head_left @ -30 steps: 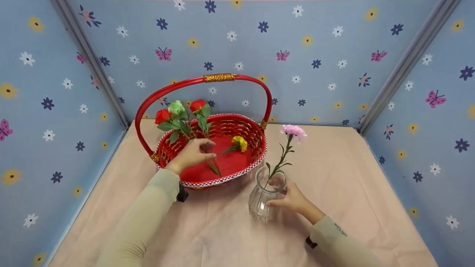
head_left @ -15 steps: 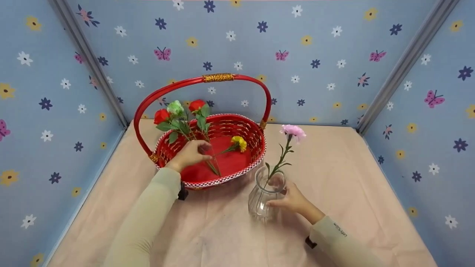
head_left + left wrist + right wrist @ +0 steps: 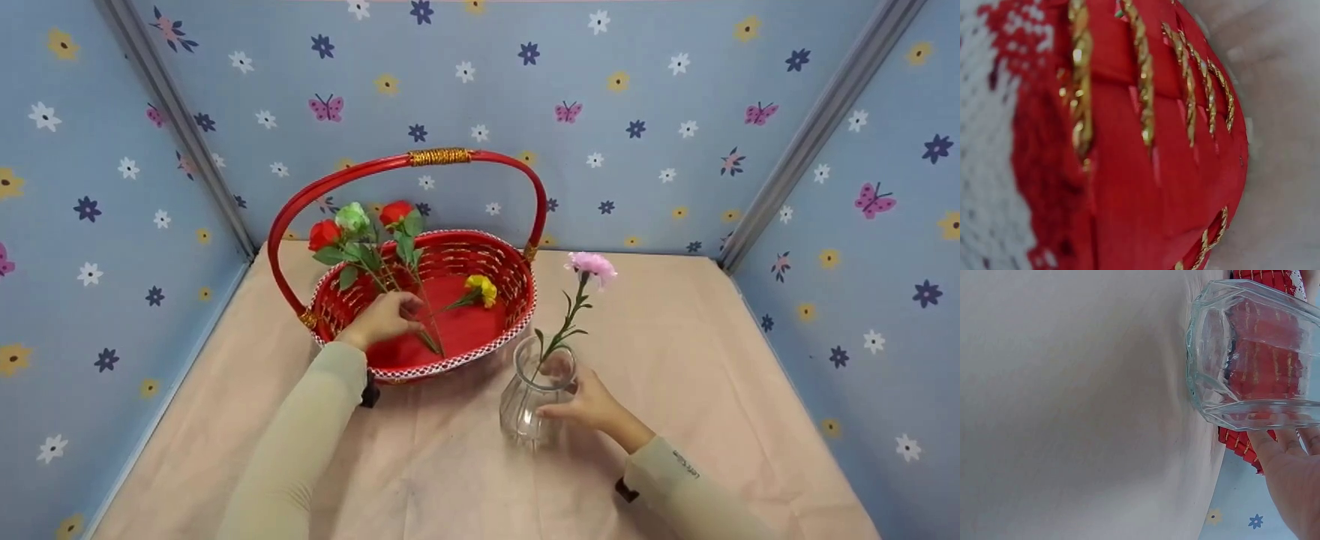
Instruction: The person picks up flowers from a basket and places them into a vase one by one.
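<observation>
My left hand [image 3: 381,319] reaches over the near rim into the red wicker basket [image 3: 480,349], fingers curled at the rose stems. Whether it pinches a stem I cannot tell. Two red roses [image 3: 324,235] and a pale green rose [image 3: 352,217] lean on the basket's far left side, stem ends on its floor. A yellow carnation [image 3: 481,291] lies inside. My right hand [image 3: 592,405] holds a clear glass vase [image 3: 525,412] around its side, thumb in front and fingers behind. A pink carnation [image 3: 592,268] stands tilted in it. The left wrist view shows only the basket's woven wall [image 3: 1129,197] close up.
The basket's tall handle [image 3: 442,157] arches over the roses. Pink cloth [image 3: 675,360] covers the table. Blue flower-patterned panels [image 3: 510,90] with grey metal posts [image 3: 825,135] stand at the back and both sides.
My left hand has drawn slightly left and down along the rose stems, thumb and index finger coming closer together. The right hand, vase and flowers stay in place; the view has shifted slightly.
</observation>
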`<state>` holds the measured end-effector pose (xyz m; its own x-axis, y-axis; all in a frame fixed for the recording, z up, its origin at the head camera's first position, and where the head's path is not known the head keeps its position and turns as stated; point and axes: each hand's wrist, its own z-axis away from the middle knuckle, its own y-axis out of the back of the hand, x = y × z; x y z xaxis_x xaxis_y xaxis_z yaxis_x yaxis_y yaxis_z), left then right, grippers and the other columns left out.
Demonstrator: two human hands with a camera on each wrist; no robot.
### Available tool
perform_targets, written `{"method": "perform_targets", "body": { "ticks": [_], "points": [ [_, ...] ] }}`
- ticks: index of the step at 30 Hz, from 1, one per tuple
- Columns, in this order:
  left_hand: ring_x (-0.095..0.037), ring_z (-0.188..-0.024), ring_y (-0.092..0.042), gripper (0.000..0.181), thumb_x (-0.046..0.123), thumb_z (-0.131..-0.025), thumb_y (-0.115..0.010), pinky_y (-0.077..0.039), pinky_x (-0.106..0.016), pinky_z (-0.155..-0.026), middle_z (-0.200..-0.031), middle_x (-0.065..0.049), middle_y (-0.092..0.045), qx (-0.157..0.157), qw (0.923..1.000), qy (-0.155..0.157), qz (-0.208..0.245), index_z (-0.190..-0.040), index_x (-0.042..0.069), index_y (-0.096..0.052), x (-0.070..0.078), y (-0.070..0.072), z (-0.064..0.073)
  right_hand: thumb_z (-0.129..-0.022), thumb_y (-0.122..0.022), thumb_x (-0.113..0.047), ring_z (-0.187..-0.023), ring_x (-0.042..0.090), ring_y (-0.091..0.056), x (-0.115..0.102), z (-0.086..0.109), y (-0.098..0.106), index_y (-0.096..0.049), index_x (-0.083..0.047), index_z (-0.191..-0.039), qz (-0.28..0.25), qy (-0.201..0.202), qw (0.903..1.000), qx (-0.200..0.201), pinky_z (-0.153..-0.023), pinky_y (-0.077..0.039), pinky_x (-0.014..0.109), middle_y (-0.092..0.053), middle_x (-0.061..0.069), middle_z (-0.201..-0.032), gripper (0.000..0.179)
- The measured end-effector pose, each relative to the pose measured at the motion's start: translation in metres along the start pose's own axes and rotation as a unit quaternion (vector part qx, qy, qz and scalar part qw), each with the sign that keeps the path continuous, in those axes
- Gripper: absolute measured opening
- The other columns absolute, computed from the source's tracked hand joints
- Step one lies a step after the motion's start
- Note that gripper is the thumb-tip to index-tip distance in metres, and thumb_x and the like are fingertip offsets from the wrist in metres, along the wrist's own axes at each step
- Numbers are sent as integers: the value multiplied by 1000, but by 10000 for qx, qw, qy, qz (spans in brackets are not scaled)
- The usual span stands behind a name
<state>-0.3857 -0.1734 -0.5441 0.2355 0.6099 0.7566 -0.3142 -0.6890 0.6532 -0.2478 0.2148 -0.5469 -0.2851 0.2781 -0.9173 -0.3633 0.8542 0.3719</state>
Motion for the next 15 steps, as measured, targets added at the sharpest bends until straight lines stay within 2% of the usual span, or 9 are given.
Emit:
{"method": "perform_targets", "body": {
  "ticks": [4,9,15],
  "points": [
    [-32,-110,-60,42,10,-87,-73,-48,-48,-96,-117,-18,-65,-59,9999,57,-62,-125,1,-61,-1,-2,-2,-69,-89,-9,-115,51,-54,1,-1,0,-46,14,-126,-42,78,9999,-96,-100,-47,47,-57,33,-122,76],
    [-30,-108,-61,38,12,-88,-72,-48,-46,-96,-115,-16,-66,-78,9998,129,-93,-122,1,-63,-1,-5,-5,-68,-89,-9,-114,49,-55,1,-2,0,-46,13,-127,-58,84,9999,-79,-99,-48,45,-57,34,-122,77],
    [-26,-101,-64,32,17,-90,-71,-51,-44,-91,-109,-13,-69,18,9995,234,-188,-117,2,-66,1,-11,-8,-68,-89,-8,-114,52,-54,1,-1,0,-47,11,-126,-108,81,9999,-54,-100,-45,55,-56,35,-122,74]
  ]
}}
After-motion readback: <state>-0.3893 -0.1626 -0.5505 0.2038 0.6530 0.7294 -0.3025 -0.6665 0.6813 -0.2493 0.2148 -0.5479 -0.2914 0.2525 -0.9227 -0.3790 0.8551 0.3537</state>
